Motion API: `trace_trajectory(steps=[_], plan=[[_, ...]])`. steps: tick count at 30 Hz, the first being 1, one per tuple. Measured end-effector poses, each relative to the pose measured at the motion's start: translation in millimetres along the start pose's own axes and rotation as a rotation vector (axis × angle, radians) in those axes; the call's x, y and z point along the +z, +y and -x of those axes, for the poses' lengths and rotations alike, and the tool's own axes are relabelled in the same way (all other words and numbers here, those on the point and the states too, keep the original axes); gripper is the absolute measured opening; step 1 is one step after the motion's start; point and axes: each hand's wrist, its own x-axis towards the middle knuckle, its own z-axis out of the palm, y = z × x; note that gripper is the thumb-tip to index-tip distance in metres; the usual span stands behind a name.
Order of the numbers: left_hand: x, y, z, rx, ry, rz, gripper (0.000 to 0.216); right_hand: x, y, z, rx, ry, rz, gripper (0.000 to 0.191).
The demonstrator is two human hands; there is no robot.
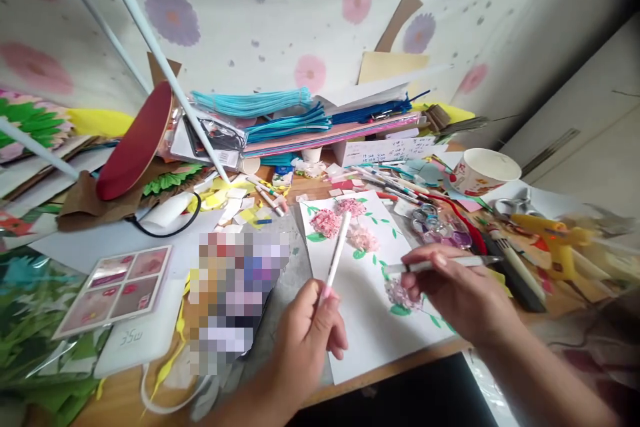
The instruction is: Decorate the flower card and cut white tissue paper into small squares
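Beneath both hands, a white sheet of paper (357,327) on the table (115,401), part filled. Left hand (313,323) grips a white pen (339,250), raised over the paper. Right hand (450,283) pinches a second pen (467,262) between thumb and fingers, held slantwise; cannot tell whether either end touches the sheet.

Done: three pink flowers beyond the left hand, one of them a dark pink flower (325,222) near the sheet's left edge; a paler flower (397,292) just beside the right fingertips, partly hidden by them. Green leaves (360,254) sit around and between the flowers, some strung toward the right.

Left: broad bare paper between the hands and toward the near edge. Flowers look settled; leaf and stem work seems well along, perhaps unfinished near the right hand.

Off to the right hand's right, a yellow glue gun (560,240), not in use.
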Motion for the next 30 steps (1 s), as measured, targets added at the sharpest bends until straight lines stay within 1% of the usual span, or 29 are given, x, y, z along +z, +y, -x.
trace_trajectory(steps=[4,7,11,13,14,16,18,20,22,24,26,27,29,30], plan=[[7,4,2,0.008,-0.123,0.049,0.035,24,16,15,0.044,-0.022,-0.132,0.015],[13,11,8,0.009,-0.181,0.086,0.035,34,19,20,0.064,-0.057,-0.156,0.019],[17,19,15,-0.024,-0.194,0.076,0.033,43,19,29,0.098,-0.073,-0.13,0.025],[17,18,16,-0.018,-0.179,0.027,0.033,40,19,30,0.075,-0.069,-0.069,0.029],[15,18,17,-0.004,-0.165,-0.01,0.033,36,18,27,0.051,-0.049,0.006,0.032],[12,16,17,0.027,-0.138,-0.109,0.034,19,13,15,-0.003,0.044,0.229,0.043],[9,14,18,0.031,-0.129,-0.218,0.037,-6,3,-8,-0.032,0.19,0.464,0.052],[6,12,18,0.007,-0.126,-0.312,0.039,-35,-14,-39,-0.019,0.289,0.578,0.052],[4,11,19,0.01,-0.114,-0.39,0.041,-59,-33,-72,0.041,0.358,0.68,0.046],[3,10,21,0.038,-0.109,-0.447,0.041,-74,-52,-104,0.107,0.413,0.783,0.031],[1,10,24,0.057,-0.102,-0.455,0.04,-79,-66,-127,0.14,0.439,0.865,0.022],[-1,10,25,0.055,-0.085,-0.432,0.039,-78,-71,-135,0.14,0.436,0.893,0.022],[-6,12,28,0.041,-0.01,-0.354,0.036,-69,-77,-137,0.107,0.391,0.919,0.025],[-10,12,30,0.038,0.045,-0.316,0.035,-61,-77,-132,0.079,0.341,0.916,0.029]])
